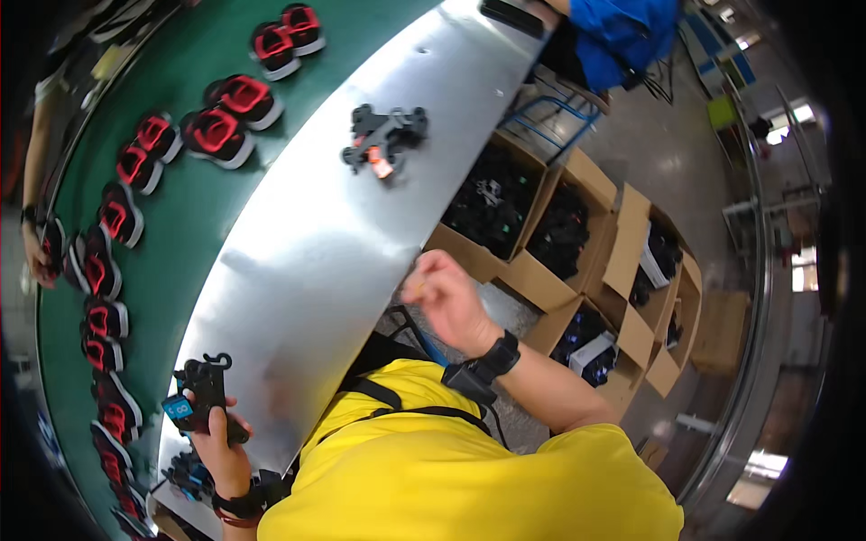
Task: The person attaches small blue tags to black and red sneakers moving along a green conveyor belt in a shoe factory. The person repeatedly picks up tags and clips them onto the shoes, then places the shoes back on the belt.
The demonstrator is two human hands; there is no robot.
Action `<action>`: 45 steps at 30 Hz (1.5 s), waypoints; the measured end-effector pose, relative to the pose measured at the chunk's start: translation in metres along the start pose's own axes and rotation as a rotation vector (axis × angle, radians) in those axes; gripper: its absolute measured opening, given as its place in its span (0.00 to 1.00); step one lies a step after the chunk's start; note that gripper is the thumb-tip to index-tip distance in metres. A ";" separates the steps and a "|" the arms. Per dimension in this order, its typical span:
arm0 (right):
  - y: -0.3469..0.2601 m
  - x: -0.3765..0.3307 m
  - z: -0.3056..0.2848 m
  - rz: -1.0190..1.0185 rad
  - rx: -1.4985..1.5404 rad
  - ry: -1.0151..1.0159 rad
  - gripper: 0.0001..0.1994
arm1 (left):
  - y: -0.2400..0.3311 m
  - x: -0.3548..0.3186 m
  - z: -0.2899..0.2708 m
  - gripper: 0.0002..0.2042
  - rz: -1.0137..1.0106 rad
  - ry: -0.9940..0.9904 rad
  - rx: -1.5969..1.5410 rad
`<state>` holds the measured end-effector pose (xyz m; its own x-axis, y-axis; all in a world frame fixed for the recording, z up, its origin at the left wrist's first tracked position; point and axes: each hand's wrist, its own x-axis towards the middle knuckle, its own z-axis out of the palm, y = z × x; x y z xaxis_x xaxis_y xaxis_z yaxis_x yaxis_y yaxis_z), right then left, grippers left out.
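My left hand [217,436] is closed around black plastic hooked hangers [210,386] with a blue tag, held over the near left part of the metal table [298,234]. How many hangers are in it I cannot tell. My right hand [448,300] is raised by the table's right edge, its fingers curled together and slightly blurred. Whatever those fingertips pinch, if anything, is too small to make out. Farther up the table lies a small pile of similar black hangers [386,140] with orange-red tags.
Left of the table, black and red shoes [218,135] line a green conveyor belt [194,270]; another person's hand [41,259] touches one. Cardboard boxes [622,261] of black plastic pieces stand at right. More hangers [187,475] lie near my left wrist. A person in blue [622,36] is at the far end.
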<state>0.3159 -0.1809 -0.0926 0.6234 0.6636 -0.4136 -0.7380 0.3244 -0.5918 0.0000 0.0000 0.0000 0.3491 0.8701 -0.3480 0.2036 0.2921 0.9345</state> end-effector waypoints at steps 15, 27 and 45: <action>-0.075 0.048 -0.018 -0.629 -0.902 0.273 0.03 | 0.018 0.000 0.057 0.09 -0.056 0.028 0.087; 0.071 0.024 0.189 0.458 -0.743 -0.674 0.19 | 0.009 0.016 0.030 0.49 0.593 -0.025 0.495; 0.039 0.045 0.275 -0.316 -2.132 -1.260 0.13 | 0.046 0.081 -0.372 0.15 0.208 0.027 1.407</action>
<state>0.2437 0.0466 0.0556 -0.3252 0.9028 -0.2814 0.8854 0.1862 -0.4259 -0.3022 0.2318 0.0427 0.4710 0.8594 -0.1990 0.8821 -0.4582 0.1094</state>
